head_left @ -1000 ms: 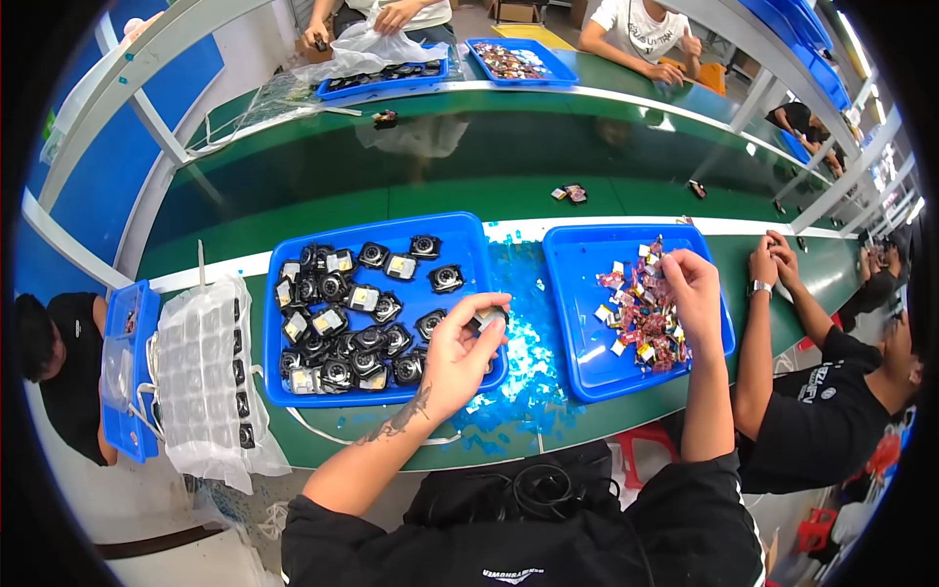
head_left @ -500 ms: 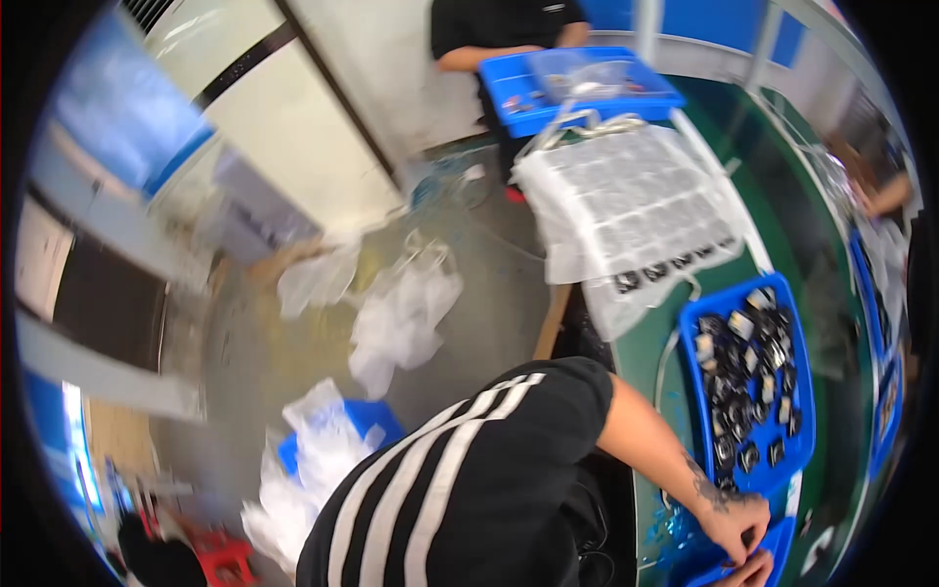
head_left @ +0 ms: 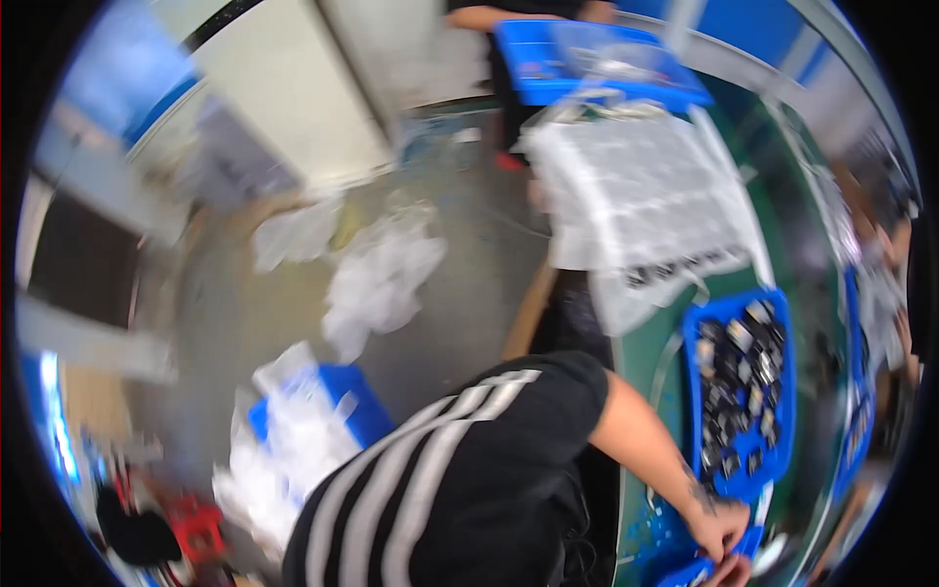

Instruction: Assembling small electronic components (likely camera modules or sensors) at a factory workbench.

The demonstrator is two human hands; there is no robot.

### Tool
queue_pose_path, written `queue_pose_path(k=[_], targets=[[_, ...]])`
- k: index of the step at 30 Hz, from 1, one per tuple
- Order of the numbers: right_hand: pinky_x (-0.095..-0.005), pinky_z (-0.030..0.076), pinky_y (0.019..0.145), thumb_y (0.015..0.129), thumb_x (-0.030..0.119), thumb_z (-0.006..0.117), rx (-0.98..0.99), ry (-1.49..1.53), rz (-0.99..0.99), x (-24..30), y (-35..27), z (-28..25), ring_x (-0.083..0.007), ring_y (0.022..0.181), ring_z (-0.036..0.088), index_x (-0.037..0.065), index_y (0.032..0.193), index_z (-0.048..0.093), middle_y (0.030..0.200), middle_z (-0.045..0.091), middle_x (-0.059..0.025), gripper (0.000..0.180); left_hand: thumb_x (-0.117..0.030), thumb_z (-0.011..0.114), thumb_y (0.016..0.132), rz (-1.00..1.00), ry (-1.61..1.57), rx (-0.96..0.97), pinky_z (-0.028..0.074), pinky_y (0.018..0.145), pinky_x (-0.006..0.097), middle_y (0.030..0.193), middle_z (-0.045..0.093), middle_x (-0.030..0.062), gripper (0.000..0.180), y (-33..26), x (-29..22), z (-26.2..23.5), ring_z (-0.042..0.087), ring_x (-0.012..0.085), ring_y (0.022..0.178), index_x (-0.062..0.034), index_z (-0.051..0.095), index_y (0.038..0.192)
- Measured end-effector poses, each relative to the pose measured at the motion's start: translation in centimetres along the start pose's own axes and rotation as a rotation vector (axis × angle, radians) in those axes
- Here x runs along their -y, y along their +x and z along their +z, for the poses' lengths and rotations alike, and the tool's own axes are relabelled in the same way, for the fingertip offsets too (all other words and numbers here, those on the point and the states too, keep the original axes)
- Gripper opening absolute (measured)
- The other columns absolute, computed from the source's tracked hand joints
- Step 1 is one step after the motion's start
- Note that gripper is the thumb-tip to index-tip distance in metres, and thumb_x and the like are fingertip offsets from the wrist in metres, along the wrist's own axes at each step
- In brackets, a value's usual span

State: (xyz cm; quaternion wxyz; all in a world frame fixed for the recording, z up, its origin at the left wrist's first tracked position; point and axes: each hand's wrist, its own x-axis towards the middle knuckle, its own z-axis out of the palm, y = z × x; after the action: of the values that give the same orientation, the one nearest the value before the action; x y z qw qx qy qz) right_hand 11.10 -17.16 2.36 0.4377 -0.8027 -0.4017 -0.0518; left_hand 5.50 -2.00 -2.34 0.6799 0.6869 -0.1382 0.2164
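Note:
My left hand (head_left: 719, 528) comes in on a bare forearm from a black sleeve with white stripes. Its fingers are pinched together and point down. Against its fingertips, at the lower edge, lies my right hand (head_left: 734, 569), only partly in view with its fingers bent inward. Whatever the two hands hold between them is too small and blurred to make out. Both are over a blue tray (head_left: 675, 575), mostly cut off by the picture's edge. Just beyond them stands another blue tray (head_left: 693, 391) filled with small black parts (head_left: 736, 377), some with pale labels.
Farther along the green bench (head_left: 641, 377) is a white sheet of pouches (head_left: 646, 186). Behind it, a person stands at a blue bin (head_left: 528, 90). On the floor at left are white plastic bags (head_left: 386, 279), a blue box (head_left: 357, 401) and a red stool (head_left: 196, 523).
The view has shifted, so the floor things sit farther left and the far bin higher. My hands stay together at the fingertips over the near tray.

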Motion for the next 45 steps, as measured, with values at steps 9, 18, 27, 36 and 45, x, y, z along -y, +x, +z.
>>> queue_pose_path(k=[9,18,27,36,45], targets=[[-0.0413,0.043,0.063,0.079,-0.004,0.063,-0.012,-0.364,-0.244,5.8,1.7,4.5,-0.0344,0.072,0.055,0.001,0.085,0.054,0.078,0.055,-0.0148,0.011,-0.009,0.066,0.087,-0.417,-0.125,0.022,0.05,0.064,0.024,0.082,0.065,0.0059,0.014,-2.9,-4.5,-6.1,0.062,0.0101,0.071,0.0026,0.071,0.093],[-0.0358,0.042,0.059,0.087,-0.001,0.06,0.017,-0.029,0.05,4.7,-0.5,2.7,-0.0276,0.063,0.053,0.0,0.086,0.053,0.075,0.054,-0.0132,0.007,-0.007,0.068,0.088,-0.619,-0.371,-0.002,0.05,0.06,0.022,0.083,0.065,0.006,0.012,-2.1,-4.1,-4.8,0.063,0.0104,0.071,0.0041,0.07,0.091],[-0.0321,0.051,0.074,0.085,-0.002,0.062,0.171,-0.04,0.087,4.3,1.7,1.6,-0.0246,0.082,0.063,0.0,0.108,0.066,0.088,0.065,-0.0145,0.023,-0.01,0.07,0.087,-0.593,-0.351,-0.06,0.048,0.059,0.021,0.085,0.066,0.0052,0.014,-2.0,-4.8,-5.7,0.061,0.0084,0.07,0.0031,0.07,0.091],[-0.0276,0.049,0.08,0.085,-0.005,0.063,0.153,0.781,0.181,2.6,-0.2,2.2,-0.015,0.096,0.058,-0.003,0.096,0.065,0.104,0.061,-0.0116,0.012,-0.006,0.065,0.09,-0.611,-0.528,0.157,0.049,0.066,0.024,0.087,0.065,0.0069,0.016,-1.7,-4.3,-6.3,0.06,0.011,0.074,0.002,0.064,0.103],[-0.0243,0.051,0.069,0.084,-0.003,0.067,-0.111,0.379,0.302,5.0,-0.8,1.4,-0.0116,0.076,0.063,-0.002,0.095,0.068,0.085,0.066,-0.0071,0.011,0.01,0.044,0.092,-0.359,-0.353,-0.046,0.042,0.105,0.035,0.136,0.05,0.0188,0.05,-2.1,-4.4,-5.1,0.055,0.0236,0.121,-0.0008,0.03,0.139]])
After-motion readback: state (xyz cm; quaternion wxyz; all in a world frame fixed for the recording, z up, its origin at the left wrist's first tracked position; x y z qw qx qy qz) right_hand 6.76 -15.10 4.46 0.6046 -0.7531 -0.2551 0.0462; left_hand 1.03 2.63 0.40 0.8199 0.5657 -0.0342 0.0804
